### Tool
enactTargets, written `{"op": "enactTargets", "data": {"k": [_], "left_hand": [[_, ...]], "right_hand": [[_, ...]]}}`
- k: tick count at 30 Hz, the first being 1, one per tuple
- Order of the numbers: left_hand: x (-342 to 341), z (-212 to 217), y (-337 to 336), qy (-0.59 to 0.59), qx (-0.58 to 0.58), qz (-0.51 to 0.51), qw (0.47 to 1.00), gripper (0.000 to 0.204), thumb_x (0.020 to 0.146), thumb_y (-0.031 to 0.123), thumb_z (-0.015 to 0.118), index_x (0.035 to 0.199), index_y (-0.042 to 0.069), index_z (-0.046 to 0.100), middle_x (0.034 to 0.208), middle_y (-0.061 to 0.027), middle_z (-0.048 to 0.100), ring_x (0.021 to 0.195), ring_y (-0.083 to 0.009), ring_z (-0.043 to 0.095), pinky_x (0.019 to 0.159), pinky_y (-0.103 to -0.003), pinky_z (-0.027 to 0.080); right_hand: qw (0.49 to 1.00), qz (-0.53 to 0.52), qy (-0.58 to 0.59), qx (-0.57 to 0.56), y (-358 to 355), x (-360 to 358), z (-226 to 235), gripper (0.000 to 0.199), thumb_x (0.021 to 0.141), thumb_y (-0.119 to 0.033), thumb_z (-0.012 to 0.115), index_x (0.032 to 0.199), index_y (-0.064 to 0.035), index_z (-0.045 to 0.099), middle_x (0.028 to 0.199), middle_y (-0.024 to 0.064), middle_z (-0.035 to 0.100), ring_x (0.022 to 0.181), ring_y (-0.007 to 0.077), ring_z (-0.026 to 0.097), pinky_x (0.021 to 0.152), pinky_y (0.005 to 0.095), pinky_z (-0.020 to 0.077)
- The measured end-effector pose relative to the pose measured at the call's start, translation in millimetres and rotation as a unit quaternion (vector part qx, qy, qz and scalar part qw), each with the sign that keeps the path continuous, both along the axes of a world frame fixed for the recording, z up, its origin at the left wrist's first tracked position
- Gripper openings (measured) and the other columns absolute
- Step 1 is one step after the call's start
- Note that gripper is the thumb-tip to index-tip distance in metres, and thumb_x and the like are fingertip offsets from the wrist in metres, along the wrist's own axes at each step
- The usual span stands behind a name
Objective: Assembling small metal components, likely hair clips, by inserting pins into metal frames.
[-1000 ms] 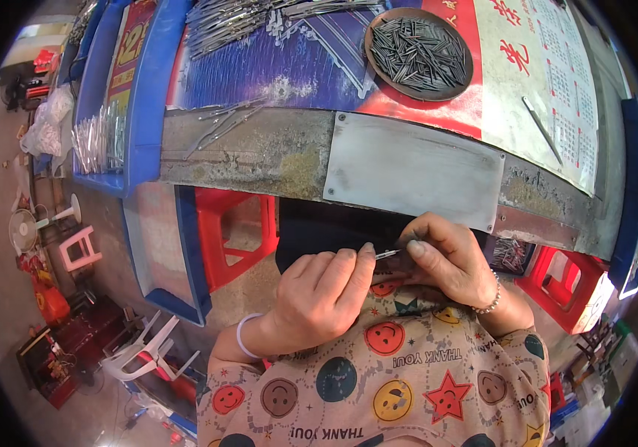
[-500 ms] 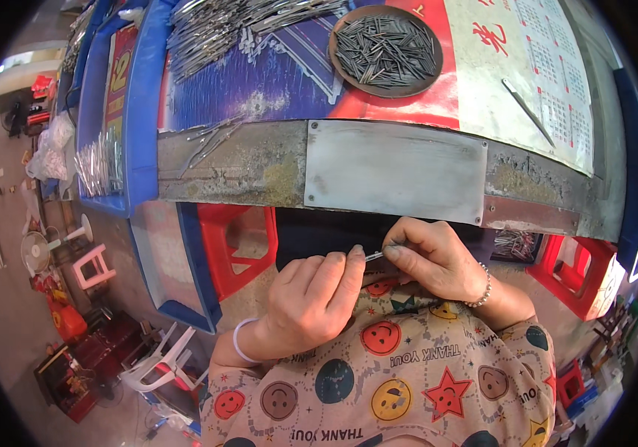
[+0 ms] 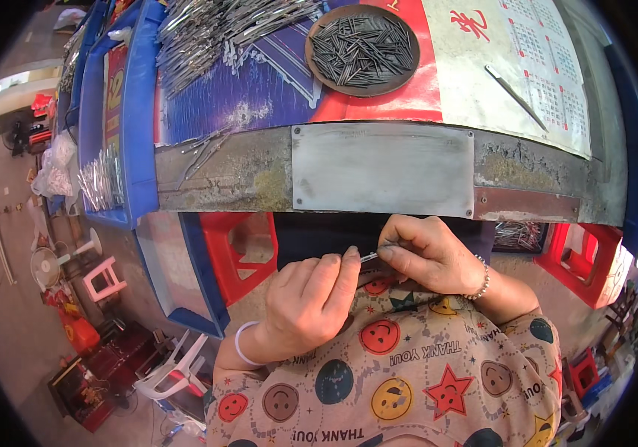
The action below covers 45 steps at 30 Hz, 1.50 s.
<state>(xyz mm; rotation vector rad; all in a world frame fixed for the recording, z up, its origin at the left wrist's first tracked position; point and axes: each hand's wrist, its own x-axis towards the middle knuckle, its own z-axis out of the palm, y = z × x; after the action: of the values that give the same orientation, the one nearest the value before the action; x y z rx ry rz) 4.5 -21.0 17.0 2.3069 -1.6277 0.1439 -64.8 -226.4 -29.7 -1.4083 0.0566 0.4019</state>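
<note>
Pinched between both hands, below the bench's front edge, is a small slender silvery metal piece (image 3: 368, 258). My left hand (image 3: 308, 298) is closed on its left end with thumb and fingertips; the fingers hide most of that end. My right hand (image 3: 432, 257) grips the other end between thumb and bent forefinger. Whether the piece is one part or two joined parts cannot be made out. On the bench beyond, a round brown dish (image 3: 364, 91) holds many thin dark metal pins (image 3: 360, 48). To its left lies a heap of long silvery metal pieces (image 3: 196, 48).
A pale metal plate (image 3: 382, 170) is screwed to the bench front. A slim pointed tool (image 3: 516, 97) lies on the calendar sheet (image 3: 468, 82). Blue bins (image 3: 144, 112) stand at the left, with silvery pieces inside. Red stools (image 3: 238, 257) are under the bench.
The bench and its contents have shifted slightly left in the picture as the view turned. Both hands keep nearly the same pose on the metal piece.
</note>
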Motion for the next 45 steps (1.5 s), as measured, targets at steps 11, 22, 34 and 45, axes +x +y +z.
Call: {"op": "enactTargets", "data": {"k": [11,22,34,45], "left_hand": [[1.0,0.4,1.1,0.004,0.000,0.001,1.000,0.035,0.066,0.003,0.065,0.099,-0.006,0.065,0.084,-0.0103,0.056,0.063,-0.0175,0.056,0.050,-0.027,0.043],[0.9,-2.0,4.8,0.038,-0.013,0.002,0.999,0.036,0.066,0.002,0.065,0.100,-0.007,0.064,0.084,-0.0107,0.056,0.062,-0.0170,0.055,0.050,-0.026,0.043],[-5.1,-8.7,9.5,0.094,-0.034,0.028,0.995,0.038,0.065,0.002,0.064,0.102,-0.006,0.062,0.085,-0.0093,0.054,0.062,-0.0170,0.055,0.049,-0.026,0.045],[-5.7,-9.9,11.9,0.131,-0.041,0.041,0.990,0.038,0.065,-0.001,0.064,0.102,-0.005,0.062,0.084,-0.0078,0.054,0.065,-0.0170,0.057,0.049,-0.026,0.046]], "right_hand": [[0.998,-0.001,0.046,0.044,1.6,0.4,-1.3,0.014,0.093,-0.011,0.056,0.086,0.0005,0.053,0.064,0.0004,0.053,0.056,0.0035,0.048,0.050,0.0216,0.0411],[0.994,0.005,0.059,0.087,4.5,0.0,-2.9,0.013,0.094,-0.009,0.053,0.085,-0.0002,0.051,0.069,-0.0003,0.055,0.055,0.0038,0.053,0.049,0.0179,0.0427],[0.991,-0.035,0.073,0.104,14.3,-6.3,-4.0,0.012,0.092,-0.007,0.053,0.084,0.0015,0.050,0.065,0.0014,0.060,0.063,0.0039,0.060,0.053,0.0193,0.0470],[0.969,-0.049,0.118,0.213,20.1,-8.6,-8.4,0.009,0.095,-0.007,0.047,0.089,-0.0002,0.049,0.080,0.0059,0.064,0.073,0.0084,0.065,0.065,0.0220,0.0539]]}}
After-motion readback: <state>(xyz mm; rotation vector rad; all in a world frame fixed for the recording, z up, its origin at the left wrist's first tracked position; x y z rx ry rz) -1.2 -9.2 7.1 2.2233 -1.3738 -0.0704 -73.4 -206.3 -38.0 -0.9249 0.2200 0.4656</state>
